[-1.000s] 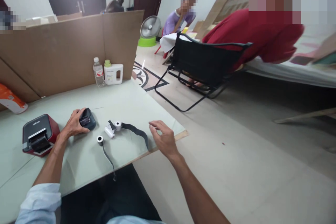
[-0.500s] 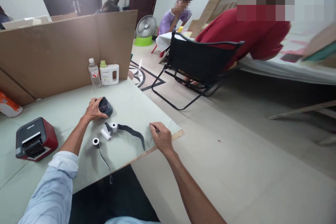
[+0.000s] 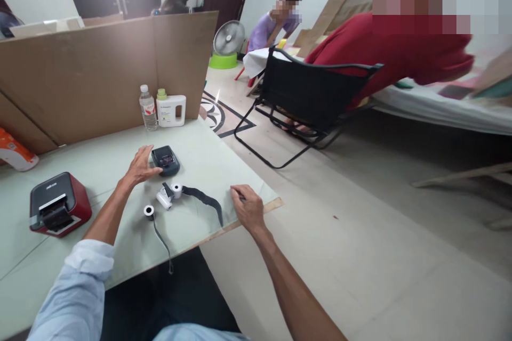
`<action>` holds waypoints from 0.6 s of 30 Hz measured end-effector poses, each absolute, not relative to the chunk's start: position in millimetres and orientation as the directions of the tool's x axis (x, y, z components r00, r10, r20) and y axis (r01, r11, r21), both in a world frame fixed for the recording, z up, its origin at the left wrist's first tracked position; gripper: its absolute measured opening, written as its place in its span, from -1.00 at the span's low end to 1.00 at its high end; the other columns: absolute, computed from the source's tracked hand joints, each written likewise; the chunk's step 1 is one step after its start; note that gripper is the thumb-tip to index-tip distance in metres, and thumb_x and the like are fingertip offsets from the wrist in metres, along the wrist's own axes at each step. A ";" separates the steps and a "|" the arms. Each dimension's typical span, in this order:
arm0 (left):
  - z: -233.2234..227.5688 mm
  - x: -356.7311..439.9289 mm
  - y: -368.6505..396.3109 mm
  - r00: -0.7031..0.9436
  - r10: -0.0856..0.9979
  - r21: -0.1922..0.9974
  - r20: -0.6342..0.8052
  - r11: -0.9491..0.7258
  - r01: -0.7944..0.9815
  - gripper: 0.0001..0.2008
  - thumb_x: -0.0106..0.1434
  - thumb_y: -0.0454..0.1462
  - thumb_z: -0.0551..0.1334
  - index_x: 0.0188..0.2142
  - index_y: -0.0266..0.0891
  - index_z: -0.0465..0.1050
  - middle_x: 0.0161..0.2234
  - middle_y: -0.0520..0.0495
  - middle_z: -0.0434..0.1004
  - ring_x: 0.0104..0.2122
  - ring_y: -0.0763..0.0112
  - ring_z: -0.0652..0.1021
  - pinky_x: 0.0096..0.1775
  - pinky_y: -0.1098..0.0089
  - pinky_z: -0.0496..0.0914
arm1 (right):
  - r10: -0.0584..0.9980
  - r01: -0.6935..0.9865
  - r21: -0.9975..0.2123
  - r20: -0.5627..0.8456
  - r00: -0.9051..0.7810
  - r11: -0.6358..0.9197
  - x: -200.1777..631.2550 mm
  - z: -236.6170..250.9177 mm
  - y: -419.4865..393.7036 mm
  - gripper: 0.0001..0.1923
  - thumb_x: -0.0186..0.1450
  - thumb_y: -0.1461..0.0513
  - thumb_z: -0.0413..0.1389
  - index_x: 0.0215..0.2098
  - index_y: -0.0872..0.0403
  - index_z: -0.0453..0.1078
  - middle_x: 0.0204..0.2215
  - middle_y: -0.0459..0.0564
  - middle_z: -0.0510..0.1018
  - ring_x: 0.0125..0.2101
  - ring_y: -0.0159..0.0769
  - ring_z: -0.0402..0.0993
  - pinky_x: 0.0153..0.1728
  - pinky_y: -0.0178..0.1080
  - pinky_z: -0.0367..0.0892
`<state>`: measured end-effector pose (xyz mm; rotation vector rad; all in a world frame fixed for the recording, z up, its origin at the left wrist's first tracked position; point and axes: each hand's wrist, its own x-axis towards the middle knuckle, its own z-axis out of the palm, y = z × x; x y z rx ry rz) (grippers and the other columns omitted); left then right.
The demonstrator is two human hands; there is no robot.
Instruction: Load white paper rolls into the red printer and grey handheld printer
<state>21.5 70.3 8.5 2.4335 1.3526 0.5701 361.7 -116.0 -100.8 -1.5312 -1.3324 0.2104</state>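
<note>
My left hand [image 3: 140, 167] lies flat on the pale green table [image 3: 100, 170], its fingers apart, just touching the left side of a small dark handheld device [image 3: 165, 159]. My right hand [image 3: 247, 208] rests near the table's right edge with its fingers curled. Between the hands lie two small white rolls [image 3: 170, 193] with a dark strip [image 3: 204, 201] unrolled from one. A third small roll [image 3: 149, 211] lies nearer me, trailing a thin dark strip over the table's front edge.
A red and black box-shaped printer [image 3: 58, 210] sits at the left. A water bottle [image 3: 148, 108] and a white jug [image 3: 171, 110] stand against a cardboard screen [image 3: 100, 74]. A black folding chair [image 3: 312, 98] stands on the floor to the right, with people beyond it.
My left hand pushed the dark device farther away across the table, then let go of it and opened. My right hand settled onto the table edge and curled.
</note>
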 end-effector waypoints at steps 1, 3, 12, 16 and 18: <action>10.4 13.6 62.6 0.472 0.851 0.424 0.230 -0.524 0.738 -0.15 0.18 -0.10 0.41 0.39 -0.27 0.21 0.38 -0.37 0.27 0.40 -0.14 0.26 0.39 -0.11 0.18 | 0.802 0.620 -0.767 0.469 0.369 0.164 361.5 -100.3 -115.8 -0.72 0.39 0.09 0.05 -0.25 0.05 0.55 -0.26 0.13 0.64 -0.24 -0.11 0.58 -0.20 -0.08 0.52; 12.7 -2.7 43.3 0.458 0.841 0.398 0.288 -0.540 0.741 -0.29 0.24 -0.16 0.35 0.35 -0.23 0.28 0.34 -0.32 0.35 0.36 -0.07 0.34 0.37 -0.10 0.23 | 0.801 0.622 -0.767 0.468 0.372 0.159 360.9 -99.2 -115.4 -0.72 0.39 0.09 0.05 -0.25 0.05 0.55 -0.26 0.13 0.64 -0.25 -0.11 0.58 -0.20 -0.08 0.52; 38.4 -59.9 -100.0 0.385 0.816 0.366 0.431 -0.548 0.752 -0.44 0.29 -0.28 0.32 0.28 -0.12 0.39 0.25 -0.23 0.47 0.27 0.02 0.46 0.30 -0.08 0.39 | 0.791 0.699 -0.691 0.526 0.312 0.184 366.9 -110.4 -122.9 -0.69 0.35 0.04 0.08 -0.27 0.07 0.55 -0.30 0.13 0.65 -0.32 -0.10 0.58 -0.26 -0.04 0.54; 65.6 -102.2 -147.2 0.147 0.757 0.279 0.636 -0.403 0.872 -0.43 0.29 -0.27 0.35 0.28 -0.12 0.39 0.26 -0.24 0.42 0.26 -0.02 0.45 0.31 -0.09 0.37 | 0.752 0.687 -0.687 0.577 0.319 0.236 339.7 -78.5 -120.6 -0.68 0.38 0.05 0.11 -0.17 0.10 0.56 -0.22 0.16 0.63 -0.34 -0.14 0.57 -0.32 -0.06 0.56; 72.4 -135.5 -158.6 -0.018 0.719 0.302 0.695 -0.269 0.914 -0.36 0.25 -0.23 0.40 0.31 -0.14 0.36 0.29 -0.28 0.36 0.30 -0.09 0.41 0.30 -0.12 0.37 | 0.750 0.654 -0.688 0.603 0.271 0.316 307.6 -46.2 -119.6 -0.69 0.41 0.07 0.12 -0.08 0.10 0.55 -0.15 0.18 0.62 -0.27 -0.11 0.59 -0.25 -0.02 0.58</action>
